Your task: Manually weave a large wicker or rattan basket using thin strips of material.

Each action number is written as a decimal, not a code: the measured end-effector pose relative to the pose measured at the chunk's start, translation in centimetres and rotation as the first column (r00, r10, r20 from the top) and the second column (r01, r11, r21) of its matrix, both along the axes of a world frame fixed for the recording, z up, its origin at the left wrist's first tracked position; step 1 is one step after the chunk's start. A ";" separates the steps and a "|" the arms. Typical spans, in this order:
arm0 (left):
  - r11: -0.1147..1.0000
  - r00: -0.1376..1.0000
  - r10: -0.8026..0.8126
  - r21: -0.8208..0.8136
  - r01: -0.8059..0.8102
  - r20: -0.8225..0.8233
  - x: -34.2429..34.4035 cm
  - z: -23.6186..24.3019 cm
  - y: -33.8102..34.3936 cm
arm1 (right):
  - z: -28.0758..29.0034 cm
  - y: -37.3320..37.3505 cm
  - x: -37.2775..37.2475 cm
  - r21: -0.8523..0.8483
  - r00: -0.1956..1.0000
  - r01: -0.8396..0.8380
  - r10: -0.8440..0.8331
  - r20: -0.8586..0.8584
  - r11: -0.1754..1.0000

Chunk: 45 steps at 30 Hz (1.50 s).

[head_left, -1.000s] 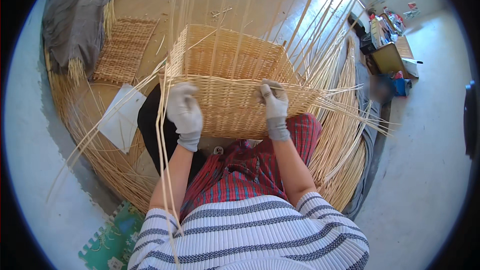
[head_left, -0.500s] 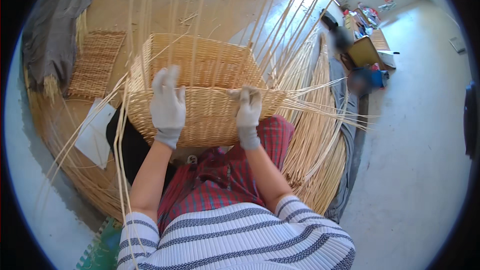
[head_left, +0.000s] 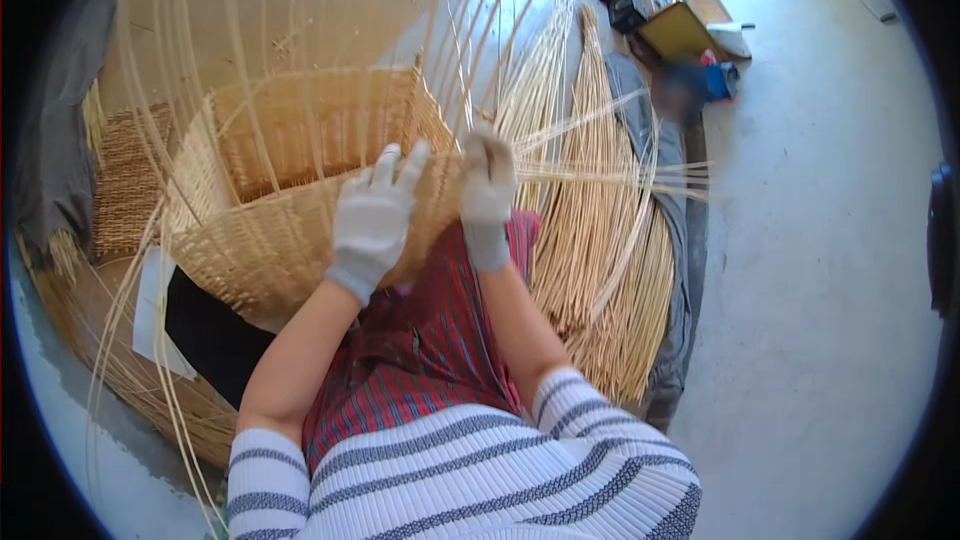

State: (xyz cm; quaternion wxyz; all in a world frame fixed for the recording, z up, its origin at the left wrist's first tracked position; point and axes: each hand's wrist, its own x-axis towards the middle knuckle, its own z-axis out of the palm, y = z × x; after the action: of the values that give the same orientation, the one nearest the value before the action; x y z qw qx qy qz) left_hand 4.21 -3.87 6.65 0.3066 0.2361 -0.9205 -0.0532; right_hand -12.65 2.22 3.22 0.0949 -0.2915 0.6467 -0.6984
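An unfinished woven wicker basket [head_left: 260,256] with long upright stakes rests across my lap. My left hand [head_left: 372,220], in a pale glove with a grey cuff, lies against the near wall, its fingers apart and reaching up to the rim. My right hand [head_left: 487,190], gloved alike, is closed at the near rim's right-hand corner; motion blurs it and part of what it grips is hidden. Loose canes [head_left: 640,176] stick out to the right from that corner, and others trail down at the basket's left.
Long bundles of cane [head_left: 600,270] lie on grey cloth at the right. A woven mat [head_left: 130,180] and a draped dark cover [head_left: 60,165] are at the left. A low cabinet [head_left: 668,32] with clutter stands at the upper right, beside pale floor [head_left: 820,260].
The basket appears further left and more tilted in view, as the view shifts. My left hand has moved right along the near wall, closer to my right hand, with its fingers apart.
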 end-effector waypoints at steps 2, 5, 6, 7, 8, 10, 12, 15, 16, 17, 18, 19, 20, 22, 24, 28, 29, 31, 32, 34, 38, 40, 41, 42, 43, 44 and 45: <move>0.973 0.967 0.161 0.133 -0.189 0.197 -3.3 -1.8 1.4 | 5.9 -3.7 -1.4 0.074 0.738 -0.002 0.052 -0.673 0.997; 0.967 0.915 0.131 0.152 -0.202 0.382 -4.9 -1.0 1.2 | 6.7 -2.6 -3.1 -0.127 0.925 -0.223 0.168 -0.342 0.967; 0.975 0.892 0.119 0.116 -0.187 0.437 -4.9 -1.0 0.7 | 6.3 -1.5 -4.1 -0.378 0.968 -0.250 0.215 -0.132 0.891; 0.971 0.887 0.140 0.115 -0.210 0.441 -4.4 -0.4 0.4 | 5.1 1.8 -5.3 -0.231 0.981 -0.196 0.188 -0.057 0.953; 0.961 0.869 0.096 0.182 -0.207 0.485 -4.0 0.6 0.4 | 3.3 6.3 -6.1 -0.070 0.990 -0.138 0.138 0.003 0.988; 0.949 0.854 0.046 0.244 -0.199 0.518 -3.6 0.8 0.2 | -1.0 12.3 -6.0 0.053 0.997 0.030 -0.034 0.062 0.998; 0.875 0.935 -0.084 0.423 0.234 -0.344 0.9 -1.4 -0.2 | -0.4 13.8 -4.1 0.191 0.979 0.032 -0.069 0.193 0.981; 0.914 0.866 0.384 0.264 -0.307 -0.322 9.2 -4.3 -1.1 | -1.5 13.0 -3.4 0.439 0.992 0.075 -0.110 0.057 0.896; 0.810 0.758 0.585 0.174 -0.560 -0.288 12.1 -5.7 -2.4 | -2.0 11.9 -3.9 0.548 0.981 0.132 -0.031 -0.189 0.826; 0.688 0.584 0.723 0.306 -0.658 -0.368 15.9 -7.9 -4.0 | 0.3 9.5 -2.6 0.645 0.961 0.150 0.044 -0.275 0.750; 0.557 0.382 0.821 0.450 -0.698 -0.424 18.8 -9.5 -5.5 | 0.3 7.7 -2.5 0.629 0.962 0.147 0.038 -0.271 0.763; 0.569 0.389 0.811 0.436 -0.697 -0.437 20.7 -10.3 -6.6 | 0.1 6.1 -2.5 0.772 0.944 0.186 0.107 -0.312 0.608; 0.583 0.510 0.810 0.492 -0.647 -0.290 21.9 -10.6 -7.5 | -0.2 5.3 -2.7 0.874 0.924 0.235 0.182 -0.337 0.424; 0.602 0.630 0.760 0.539 -0.589 -0.160 23.6 -10.4 -9.3 | -0.7 5.0 -3.4 0.866 0.930 0.233 0.158 -0.332 0.442; 0.537 0.726 0.687 0.691 -0.484 -0.026 24.2 -9.5 -10.6 | -1.3 5.5 -3.8 0.855 0.935 0.242 0.127 -0.332 0.459; 0.581 0.702 0.699 0.681 -0.445 -0.138 25.6 -7.8 -11.4 | -0.8 6.7 -2.1 0.793 0.955 0.200 0.068 -0.290 0.576; 0.627 0.723 0.616 0.751 -0.209 -0.313 25.8 -7.5 -11.4 | -0.2 7.2 -1.4 0.746 0.939 0.234 0.054 -0.340 0.624; 0.617 0.754 0.617 0.734 -0.283 -0.228 25.5 -6.0 -11.0 | 2.2 8.1 -0.1 0.699 0.922 0.275 0.024 -0.386 0.660; 0.602 0.752 0.640 0.709 -0.366 -0.156 25.1 -5.5 -10.6 | 4.4 8.2 0.4 0.621 0.927 0.260 -0.012 -0.374 0.739; 0.631 0.747 0.630 0.702 -0.330 -0.215 25.2 -6.5 -10.6 | 6.7 7.9 0.5 0.543 0.933 0.245 -0.043 -0.356 0.803; 0.661 0.747 0.638 0.630 -0.408 -0.187 24.9 -6.8 -10.6 | 8.1 3.0 -1.6 0.383 0.588 0.500 0.020 -0.809 0.777; 0.671 0.734 0.672 0.495 -0.552 -0.092 25.0 -7.0 -10.3 | 7.2 1.7 -2.8 0.431 0.552 0.508 0.102 -0.827 0.745; 0.672 0.731 0.675 0.488 -0.556 -0.097 24.8 -6.7 -9.9 | 6.5 1.7 -3.4 0.459 0.601 0.439 0.127 -0.789 0.772; 0.675 0.729 0.677 0.481 -0.559 -0.102 24.6 -6.5 -9.6 | 5.8 1.7 -4.1 0.482 0.647 0.368 0.153 -0.747 0.795; 0.668 0.725 0.682 0.487 -0.563 -0.097 24.7 -6.4 -9.4 | 5.7 1.4 -4.2 0.488 0.646 0.364 0.162 -0.746 0.794; 0.662 0.717 0.694 0.450 -0.599 -0.067 24.7 -6.4 -9.3 | 5.6 1.3 -4.3 0.475 0.623 0.392 0.153 -0.767 0.788; 0.657 0.709 0.704 0.412 -0.631 -0.038 24.7 -6.5 -9.1 | 5.6 1.3 -4.6 0.462 0.599 0.421 0.142 -0.788 0.780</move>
State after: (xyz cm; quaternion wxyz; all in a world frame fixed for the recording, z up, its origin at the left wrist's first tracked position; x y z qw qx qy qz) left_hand 28.88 -12.96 0.17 0.3425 0.6056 -0.7063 -0.1313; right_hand -17.24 3.53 8.82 -0.1700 -0.4660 0.8299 -0.2554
